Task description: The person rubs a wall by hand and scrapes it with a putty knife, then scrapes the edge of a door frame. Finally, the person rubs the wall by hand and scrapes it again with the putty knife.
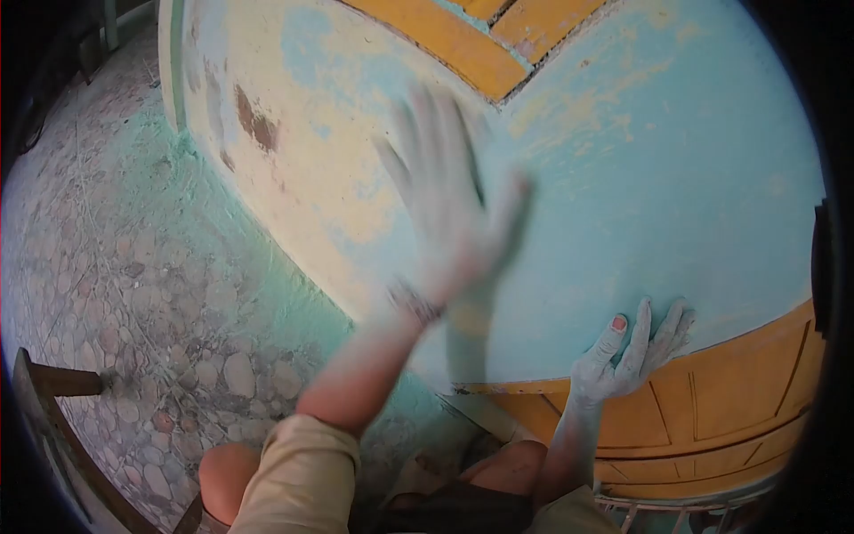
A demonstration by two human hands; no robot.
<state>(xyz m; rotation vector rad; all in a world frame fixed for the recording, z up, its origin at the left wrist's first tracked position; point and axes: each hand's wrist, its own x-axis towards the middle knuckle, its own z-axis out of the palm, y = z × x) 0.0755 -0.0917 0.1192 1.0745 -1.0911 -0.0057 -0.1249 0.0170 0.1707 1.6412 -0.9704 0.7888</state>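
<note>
My left hand (438, 200) is spread over the painted wall (685, 205), its back toward me, blurred by motion. Pale dust coats the fingers and forearm, and a band (411, 301) circles the wrist. The wall surface is patchy, turquoise on the right and cream on the left, with brown bare spots. Lower right, my right hand (630, 354) is also dusty; its fingers are apart and slightly curved near the wall's lower edge, beside the orange panelled woodwork (703, 405). No object shows in either hand.
An orange frame (485, 58) meets the wall at the top. To the left lies a stone-paved floor (142, 294) with greenish dust along the wall's base. A dark wooden piece of furniture (62, 383) stands at lower left. My bent knees (227, 476) are close below the wall.
</note>
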